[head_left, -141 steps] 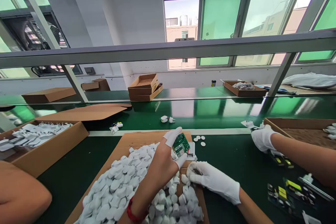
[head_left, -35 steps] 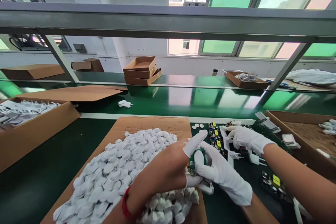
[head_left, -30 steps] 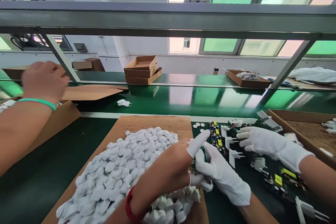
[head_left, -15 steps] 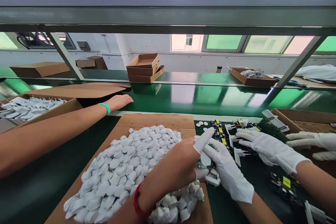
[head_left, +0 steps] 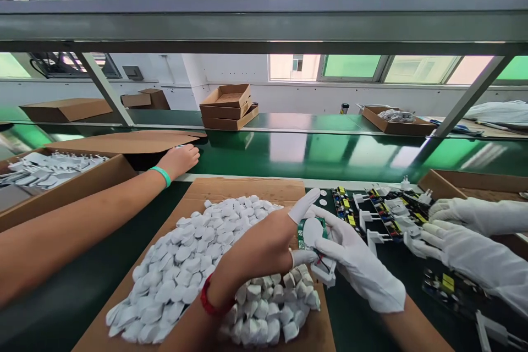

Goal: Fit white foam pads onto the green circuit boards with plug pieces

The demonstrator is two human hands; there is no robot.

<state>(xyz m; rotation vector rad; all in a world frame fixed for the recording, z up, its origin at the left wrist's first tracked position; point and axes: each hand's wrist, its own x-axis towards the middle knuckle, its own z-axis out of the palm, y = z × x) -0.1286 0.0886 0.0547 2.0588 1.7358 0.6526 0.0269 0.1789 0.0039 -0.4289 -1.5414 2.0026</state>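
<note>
My left hand (head_left: 264,239), with white finger cots on index finger and thumb and a red bracelet at the wrist, is at the left edge of a small green circuit board (head_left: 303,234). Its thumb presses by the board's lower edge, the index finger stretches up past it, and the other fingers are curled and partly hidden. My white-gloved right hand (head_left: 350,256) grips the same board from the right. A white round disc (head_left: 313,231) lies on the board. Red and dark wires run from it to a white plastic housing (head_left: 324,270) hanging below.
A heap of white round pieces (head_left: 198,253) covers a cardboard sheet (head_left: 247,184). Circuit boards with white plugs (head_left: 388,212) lie right, near a co-worker's gloved hands (head_left: 457,236). Another co-worker's bare hand (head_left: 181,160) reaches beside a carton (head_left: 119,176) of white parts at left.
The board has tilted to show its face and white disc, as my hands shifted slightly left. The right co-worker's hands drew rightward from the boards; the left co-worker's hand pulled back and curled.
</note>
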